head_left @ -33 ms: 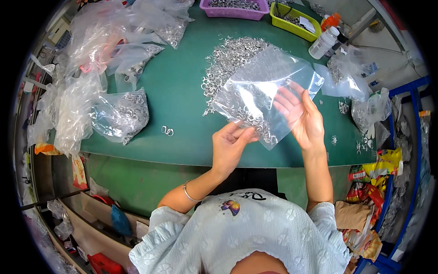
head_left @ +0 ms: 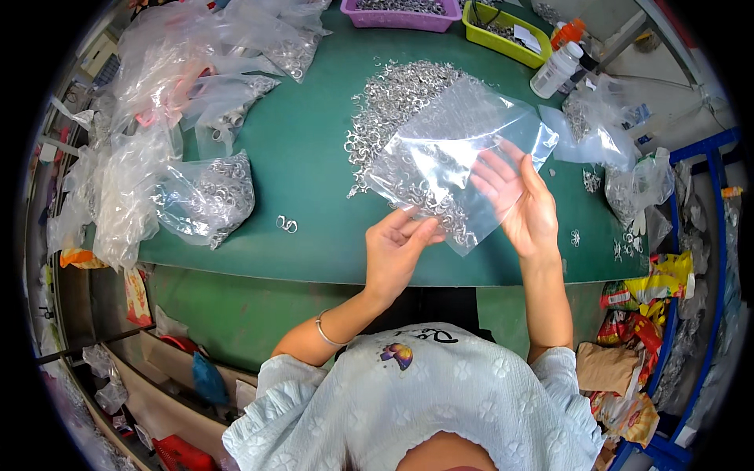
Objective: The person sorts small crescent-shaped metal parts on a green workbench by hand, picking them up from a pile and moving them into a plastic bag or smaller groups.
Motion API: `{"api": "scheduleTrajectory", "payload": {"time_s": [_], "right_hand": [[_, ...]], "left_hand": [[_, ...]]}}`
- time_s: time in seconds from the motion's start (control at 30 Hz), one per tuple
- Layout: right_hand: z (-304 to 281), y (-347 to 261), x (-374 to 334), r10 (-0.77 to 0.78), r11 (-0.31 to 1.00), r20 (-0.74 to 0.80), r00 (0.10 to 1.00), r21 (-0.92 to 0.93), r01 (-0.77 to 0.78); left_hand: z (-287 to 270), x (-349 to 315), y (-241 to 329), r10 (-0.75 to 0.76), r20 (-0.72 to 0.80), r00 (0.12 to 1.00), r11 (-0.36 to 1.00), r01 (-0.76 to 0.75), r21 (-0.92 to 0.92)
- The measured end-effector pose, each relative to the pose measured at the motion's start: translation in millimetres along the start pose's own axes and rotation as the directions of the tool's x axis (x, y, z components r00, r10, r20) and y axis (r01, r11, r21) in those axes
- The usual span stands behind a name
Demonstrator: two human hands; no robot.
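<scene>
A clear plastic bag (head_left: 440, 149) with small silvery metal rings (head_left: 446, 210) gathered along its lower edge is held tilted above the table. My left hand (head_left: 398, 250) is closed on the bag's lower left edge, thumb on top. My right hand (head_left: 528, 206) holds the right side, its fingers showing through the plastic and the thumb at the edge. Whether those fingers are inside or behind the bag I cannot tell. Partly covered by the bag, a big heap of similar metal pieces (head_left: 393, 102) spreads over the green table (head_left: 306, 157). Two loose rings (head_left: 287, 224) lie left of my left hand.
Filled and crumpled plastic bags (head_left: 208, 192) crowd the table's left side. At the back stand a purple basket (head_left: 404, 20), a yellow-green basket (head_left: 506, 47) and a white bottle (head_left: 556, 71). More bags (head_left: 640, 188) lie at right, beside a blue rack (head_left: 716, 220).
</scene>
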State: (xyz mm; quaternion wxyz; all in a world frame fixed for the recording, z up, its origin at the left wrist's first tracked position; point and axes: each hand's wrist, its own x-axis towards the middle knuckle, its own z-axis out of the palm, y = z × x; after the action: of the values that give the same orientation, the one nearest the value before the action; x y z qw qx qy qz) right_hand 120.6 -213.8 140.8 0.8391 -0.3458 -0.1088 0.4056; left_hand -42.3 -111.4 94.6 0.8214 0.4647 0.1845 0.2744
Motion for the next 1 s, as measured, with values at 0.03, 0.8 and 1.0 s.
{"api": "scheduleTrajectory", "payload": {"time_s": [0.03, 0.8, 1.0], "right_hand": [[-4, 0, -3, -0.007, 1.000, -0.001, 1.000, -0.005, 0.007], [-120, 48, -67, 0.150, 0.837, -0.379, 0.913, -0.442, -0.321], [-112, 54, -78, 0.250, 0.823, -0.387, 0.888, -0.398, -0.405]], "left_hand": [[0, -1, -4, -0.005, 0.002, 1.000, 1.000, 0.005, -0.008], [-11, 3, -65, -0.254, -0.042, 0.966, 0.894, 0.251, 0.372], [4, 18, -31, 0.103, 0.103, 0.989, 0.624, -0.145, 0.768]]}}
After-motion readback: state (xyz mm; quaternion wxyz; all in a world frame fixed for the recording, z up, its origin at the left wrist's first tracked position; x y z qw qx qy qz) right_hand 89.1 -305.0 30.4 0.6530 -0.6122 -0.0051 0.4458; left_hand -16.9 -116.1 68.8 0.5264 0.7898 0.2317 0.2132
